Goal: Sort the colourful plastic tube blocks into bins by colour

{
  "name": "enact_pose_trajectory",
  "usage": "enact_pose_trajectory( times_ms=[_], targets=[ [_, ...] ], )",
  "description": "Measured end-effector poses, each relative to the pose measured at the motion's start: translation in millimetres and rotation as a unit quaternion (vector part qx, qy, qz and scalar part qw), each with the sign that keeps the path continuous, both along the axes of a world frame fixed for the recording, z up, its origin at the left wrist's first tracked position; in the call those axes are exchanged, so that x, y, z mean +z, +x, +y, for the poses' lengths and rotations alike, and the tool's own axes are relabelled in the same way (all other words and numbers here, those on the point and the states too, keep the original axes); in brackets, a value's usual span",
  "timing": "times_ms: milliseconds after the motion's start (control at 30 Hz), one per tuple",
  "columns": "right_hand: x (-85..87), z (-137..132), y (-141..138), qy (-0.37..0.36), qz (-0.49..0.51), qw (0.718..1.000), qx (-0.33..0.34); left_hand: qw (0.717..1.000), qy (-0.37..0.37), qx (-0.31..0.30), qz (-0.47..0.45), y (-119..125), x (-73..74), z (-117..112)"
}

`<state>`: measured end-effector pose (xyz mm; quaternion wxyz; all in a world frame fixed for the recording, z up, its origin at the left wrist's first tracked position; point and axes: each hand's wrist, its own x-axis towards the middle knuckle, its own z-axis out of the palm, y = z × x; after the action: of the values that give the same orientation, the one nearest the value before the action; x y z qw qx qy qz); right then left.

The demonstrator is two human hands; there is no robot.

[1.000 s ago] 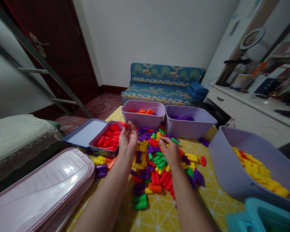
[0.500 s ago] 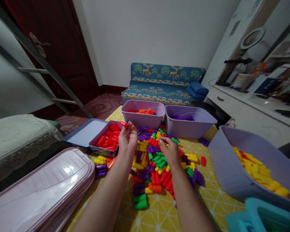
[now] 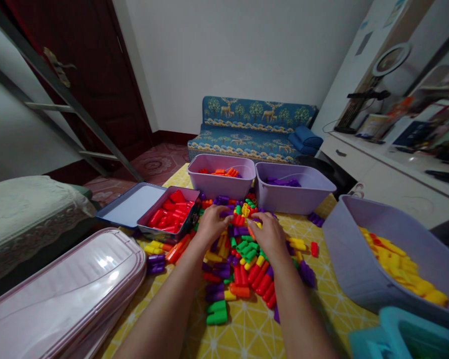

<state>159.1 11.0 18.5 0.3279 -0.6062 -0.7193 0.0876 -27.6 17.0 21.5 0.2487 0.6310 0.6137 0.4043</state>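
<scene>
A heap of plastic tube-shaped building blocks [image 3: 247,247] in red, green, purple, yellow and orange covers the middle of the table. At its far left side is my left hand [image 3: 211,224], empty, its curved fingers apart and pointing at some red blocks [image 3: 238,220]. Across from it, my right hand [image 3: 268,233] hovers low over the heap, thumb and fingers parted. An orange block [image 3: 251,233] shows close by its thumb; whether they touch I cannot tell. Left of my hands, a hinged tin box [image 3: 194,205] holds red blocks [image 3: 169,213].
Two lilac bins stand behind the heap, one with orange blocks [image 3: 224,172], one with purple blocks [image 3: 283,182]. Another lilac bin [image 3: 346,249] at right holds yellow blocks. Pink lids [image 3: 71,294] lie front left; a teal container [image 3: 396,329] sits front right.
My left hand has let go of a red block over the tin box and moved right to the heap. My right hand has shifted slightly, its fingers parting.
</scene>
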Motion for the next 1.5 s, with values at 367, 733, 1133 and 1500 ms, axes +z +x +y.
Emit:
enact_pose_trajectory(
  times_ms=[367, 733, 1133, 1500],
  targets=[
    [12.4, -13.9, 11.5, -0.099, -0.179, 0.978, 0.038, 0.971, -0.034, -0.151, 0.181, -17.6, 2.0, -7.8],
    [-11.9, 0.9, -18.4, -0.044, 0.005, 0.998, 0.055, 0.995, 0.078, -0.037, 0.055, 3.8, -27.8, 4.7],
    [26.7, 5.2, 32.9, 0.058, 0.352, 0.929, -0.098, 0.996, 0.066, 0.015, 0.059, 4.9, -30.0, 2.4],
    [37.0, 9.4, 81.4, 0.369, 0.626, 0.676, -0.124, 0.995, 0.047, 0.006, 0.092, 5.0, -28.8, 3.0]
  ],
)
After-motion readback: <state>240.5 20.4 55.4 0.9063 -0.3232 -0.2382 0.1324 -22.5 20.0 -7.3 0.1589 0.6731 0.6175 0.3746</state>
